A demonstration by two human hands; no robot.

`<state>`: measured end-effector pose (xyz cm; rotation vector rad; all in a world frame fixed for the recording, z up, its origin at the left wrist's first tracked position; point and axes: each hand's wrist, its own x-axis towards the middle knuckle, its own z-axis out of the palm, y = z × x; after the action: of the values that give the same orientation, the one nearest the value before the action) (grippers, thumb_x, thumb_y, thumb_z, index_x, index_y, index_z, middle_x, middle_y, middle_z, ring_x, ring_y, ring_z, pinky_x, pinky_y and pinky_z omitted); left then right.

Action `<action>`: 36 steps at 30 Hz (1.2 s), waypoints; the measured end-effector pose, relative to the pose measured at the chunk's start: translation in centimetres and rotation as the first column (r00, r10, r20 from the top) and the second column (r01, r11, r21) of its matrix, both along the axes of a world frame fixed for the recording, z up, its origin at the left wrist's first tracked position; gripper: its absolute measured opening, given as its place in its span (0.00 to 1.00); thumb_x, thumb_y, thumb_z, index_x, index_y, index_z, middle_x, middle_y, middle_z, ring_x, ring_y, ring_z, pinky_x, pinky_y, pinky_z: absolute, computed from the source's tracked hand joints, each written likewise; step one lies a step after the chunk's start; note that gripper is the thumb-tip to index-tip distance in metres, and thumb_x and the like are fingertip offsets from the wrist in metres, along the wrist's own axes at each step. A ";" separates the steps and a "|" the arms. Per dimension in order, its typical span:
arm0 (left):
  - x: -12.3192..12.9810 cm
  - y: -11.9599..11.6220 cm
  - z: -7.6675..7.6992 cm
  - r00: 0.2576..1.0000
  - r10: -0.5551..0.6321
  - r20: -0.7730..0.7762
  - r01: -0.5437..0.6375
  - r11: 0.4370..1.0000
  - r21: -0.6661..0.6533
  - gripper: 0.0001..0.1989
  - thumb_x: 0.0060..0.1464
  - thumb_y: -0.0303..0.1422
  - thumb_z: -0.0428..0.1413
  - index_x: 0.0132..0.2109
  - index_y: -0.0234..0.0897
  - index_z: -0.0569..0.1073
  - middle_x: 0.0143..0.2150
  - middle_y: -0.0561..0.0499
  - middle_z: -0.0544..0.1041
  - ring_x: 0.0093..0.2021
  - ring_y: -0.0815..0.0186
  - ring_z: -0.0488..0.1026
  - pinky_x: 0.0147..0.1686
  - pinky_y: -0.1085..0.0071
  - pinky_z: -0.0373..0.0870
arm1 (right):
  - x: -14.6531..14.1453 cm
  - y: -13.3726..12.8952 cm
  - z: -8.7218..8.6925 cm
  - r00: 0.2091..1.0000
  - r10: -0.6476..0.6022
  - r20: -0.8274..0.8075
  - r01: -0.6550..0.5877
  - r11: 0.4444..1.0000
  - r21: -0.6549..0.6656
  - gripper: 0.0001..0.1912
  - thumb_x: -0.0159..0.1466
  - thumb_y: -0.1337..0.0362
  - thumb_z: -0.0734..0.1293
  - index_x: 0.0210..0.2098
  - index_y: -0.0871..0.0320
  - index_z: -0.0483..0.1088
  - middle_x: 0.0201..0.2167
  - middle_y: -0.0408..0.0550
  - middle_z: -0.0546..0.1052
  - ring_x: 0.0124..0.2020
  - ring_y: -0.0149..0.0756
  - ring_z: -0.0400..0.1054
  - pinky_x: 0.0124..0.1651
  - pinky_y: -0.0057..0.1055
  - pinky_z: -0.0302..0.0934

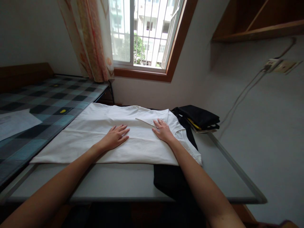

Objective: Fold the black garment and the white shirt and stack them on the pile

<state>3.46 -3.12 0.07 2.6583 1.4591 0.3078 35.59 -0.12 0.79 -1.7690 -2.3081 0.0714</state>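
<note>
A white shirt [80, 139] lies spread on a pale table [123, 182], its neck end toward the right and its hem toward the left. My left hand [116, 136] rests flat on the middle of the shirt, fingers apart. Farther right, my right hand [163, 130] lies on the fabric near a sleeve [152, 117] that is folded over the body, its fingers spread. Dark cloth [168, 177] shows from beneath the shirt at the front edge and the right side. Neither hand grips anything.
Folded black items [198, 115] with a yellow strip are stacked at the table's back right. A bed with a checked cover [47, 104] and a paper [17, 122] adjoins on the left. A cable [237, 98] hangs along the right wall from a socket.
</note>
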 end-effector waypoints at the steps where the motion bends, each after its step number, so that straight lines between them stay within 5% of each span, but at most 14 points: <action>1: 0.0 0.0 0.0 1.000 0.000 0.000 0.000 1.000 -0.001 0.30 0.69 0.49 0.41 0.69 0.39 0.66 0.73 0.40 0.61 0.74 0.51 0.55 0.70 0.46 0.51 | 0.0 0.0 0.0 1.000 0.000 -0.001 0.000 1.000 0.002 0.31 0.72 0.56 0.62 0.71 0.61 0.59 0.73 0.63 0.56 0.74 0.54 0.49 0.71 0.46 0.47; 36: 0.0 0.1 -0.2 1.000 0.001 -0.006 -0.001 1.000 0.007 0.30 0.69 0.48 0.41 0.69 0.39 0.66 0.73 0.40 0.62 0.73 0.51 0.56 0.70 0.46 0.52 | 0.1 0.1 -0.1 1.000 0.001 -0.006 -0.001 1.000 0.001 0.32 0.72 0.56 0.62 0.72 0.59 0.59 0.73 0.62 0.56 0.74 0.52 0.49 0.71 0.47 0.47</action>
<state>3.42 -3.02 -0.10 2.6659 1.4634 0.3059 35.67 0.02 0.65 -1.7649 -2.3042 0.0751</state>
